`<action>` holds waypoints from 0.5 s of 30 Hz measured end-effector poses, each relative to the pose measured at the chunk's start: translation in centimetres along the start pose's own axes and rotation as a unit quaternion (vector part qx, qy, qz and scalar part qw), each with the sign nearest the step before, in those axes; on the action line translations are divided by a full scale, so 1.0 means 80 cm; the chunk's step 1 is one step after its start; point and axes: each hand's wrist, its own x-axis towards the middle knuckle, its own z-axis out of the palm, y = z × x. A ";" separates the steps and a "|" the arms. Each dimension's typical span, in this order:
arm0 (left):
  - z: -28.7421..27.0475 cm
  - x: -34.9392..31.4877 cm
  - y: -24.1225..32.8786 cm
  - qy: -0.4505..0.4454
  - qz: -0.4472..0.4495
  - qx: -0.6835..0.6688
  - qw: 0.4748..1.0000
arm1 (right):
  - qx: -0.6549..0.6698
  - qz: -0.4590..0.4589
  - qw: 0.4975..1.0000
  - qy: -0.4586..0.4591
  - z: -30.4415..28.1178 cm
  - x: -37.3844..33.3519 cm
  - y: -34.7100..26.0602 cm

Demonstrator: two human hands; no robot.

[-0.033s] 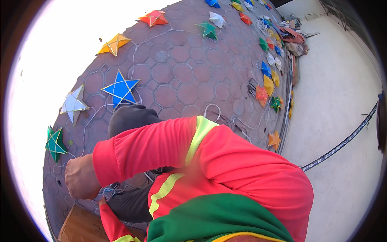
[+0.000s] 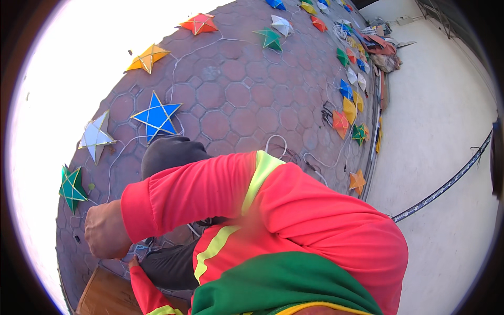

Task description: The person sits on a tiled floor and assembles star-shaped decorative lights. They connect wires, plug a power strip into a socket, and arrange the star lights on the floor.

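Observation:
My right arm in its red sleeve reaches across to the left. At its end my right hand (image 2: 107, 230) is curled closed, its back toward me; whatever its fingers hold is hidden below. Just under it, beside my dark-clad knee, a small part of my left hand (image 2: 134, 261) shows, most of its fingers out of sight. A thin pale-blue cord (image 2: 140, 247) lies right by both hands. The nearest star lantern is a green one (image 2: 72, 188) with gold edging, beyond my right hand and joined to a white wire (image 2: 109, 178).
A white star lantern (image 2: 96, 137), a blue one (image 2: 158, 116) and a yellow one (image 2: 148, 59) lie on the paving (image 2: 239, 95). More coloured lanterns line the pale wall (image 2: 436, 121) at right. A cardboard box (image 2: 107, 294) stands at the lower left.

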 end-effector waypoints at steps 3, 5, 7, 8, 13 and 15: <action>-0.003 0.001 0.005 0.001 0.000 -0.006 1.000 | -0.017 0.011 1.000 -0.013 -0.006 -0.007 -0.002; -0.003 0.000 0.006 -0.001 0.000 -0.007 1.000 | -0.017 0.018 0.999 -0.038 -0.008 -0.009 -0.004; -0.001 -0.001 0.008 -0.002 0.001 -0.008 1.000 | -0.017 0.010 1.000 -0.021 -0.008 -0.010 -0.005; 0.001 -0.001 0.008 -0.003 0.001 -0.009 1.000 | -0.009 0.007 1.000 -0.025 -0.007 -0.010 -0.007; 0.005 -0.002 0.007 -0.005 -0.005 -0.009 1.000 | -0.008 0.020 0.999 -0.038 -0.006 -0.011 0.003; 0.005 -0.004 0.005 -0.004 -0.007 -0.008 1.000 | -0.007 0.031 0.998 -0.051 -0.005 -0.008 0.003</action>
